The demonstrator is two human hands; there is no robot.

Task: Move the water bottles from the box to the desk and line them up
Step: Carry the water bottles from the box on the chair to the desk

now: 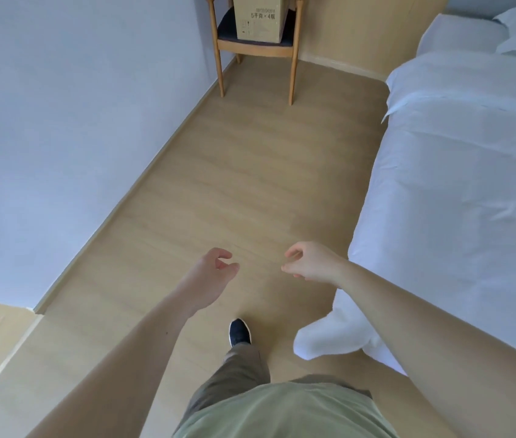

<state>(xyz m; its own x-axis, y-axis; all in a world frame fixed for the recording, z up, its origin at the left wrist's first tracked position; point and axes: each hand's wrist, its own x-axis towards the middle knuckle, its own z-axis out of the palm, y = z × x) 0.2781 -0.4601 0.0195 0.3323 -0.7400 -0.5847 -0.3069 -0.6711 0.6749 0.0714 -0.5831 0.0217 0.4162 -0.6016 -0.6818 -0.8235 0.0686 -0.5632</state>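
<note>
The person stands in the gap between the wall at nine o'clock and the bed at three o'clock, one dark shoe forward on the wooden floor. The cardboard box sits at twelve o'clock, well apart from them, resting on the dark seat of a wooden chair against the far wall. Its top is cut off by the edge of view, so I cannot tell whether it is open, and no bottles show. No desk is in sight either.

As I read it, the step in hand is simply reaching the box. To do it well they should walk straight up the aisle, stop square to the chair, and check the flaps before reaching in; a box perched on a seat could slide or tip if pulled from one side, so steadying it with one hand seems wise.

The left hand hangs in front at eleven o'clock, fingers loosely curled, holding nothing and touching nothing. The right hand, at one o'clock, is likewise half-curled and empty, near the bed's edge but apart from it
</note>
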